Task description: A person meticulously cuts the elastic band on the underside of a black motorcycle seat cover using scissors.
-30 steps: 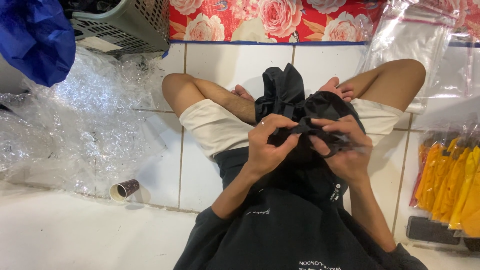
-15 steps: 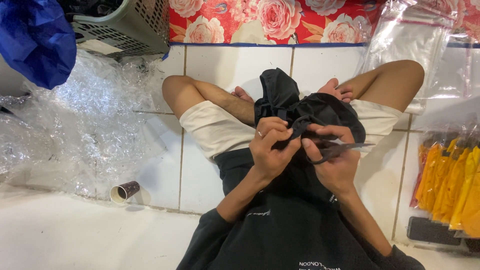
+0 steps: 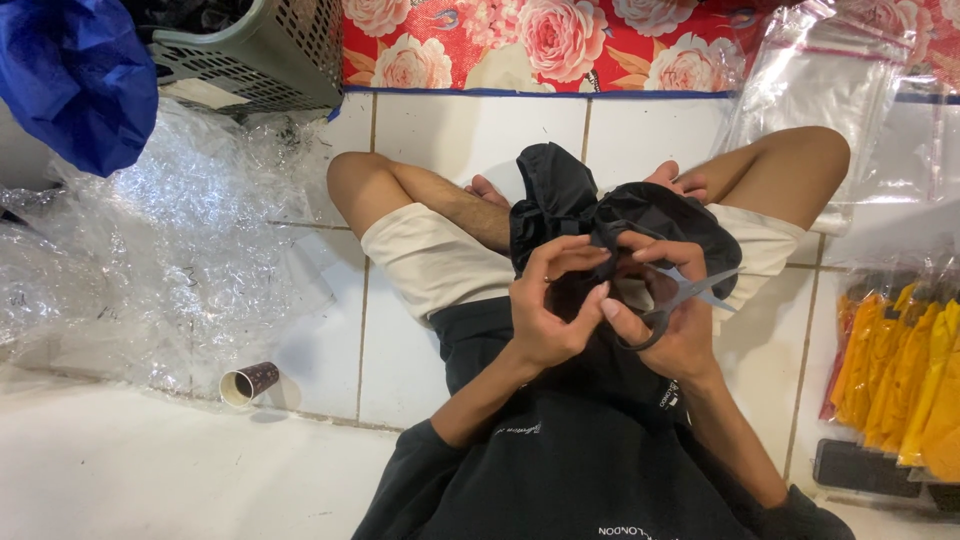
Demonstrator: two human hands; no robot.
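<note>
Seated cross-legged on white floor tiles (image 3: 450, 130), both hands raised over the lap. Left hand (image 3: 548, 312) pinches a fold of the black garment (image 3: 570, 200), thumb and fingers closed narrow on the cloth. Right hand (image 3: 672, 322) grips small scissors (image 3: 690, 297), fingers through the loops, blades pointing toward 3 o'clock; its fingertips also touch the fabric. Garment bunched over the knees, at 12 o'clock from the hands. Crumpled clear plastic wrap (image 3: 150, 260) spreads at 9 o'clock; a paper cup (image 3: 248, 383) lies on its side at 8 o'clock. Grey slotted basket (image 3: 260, 55) and blue bag (image 3: 75, 75) at 10 to 11 o'clock. Floral red cloth (image 3: 540, 40) at 12. Packets of yellow items (image 3: 905, 380) at 3 to 4 o'clock.
</note>
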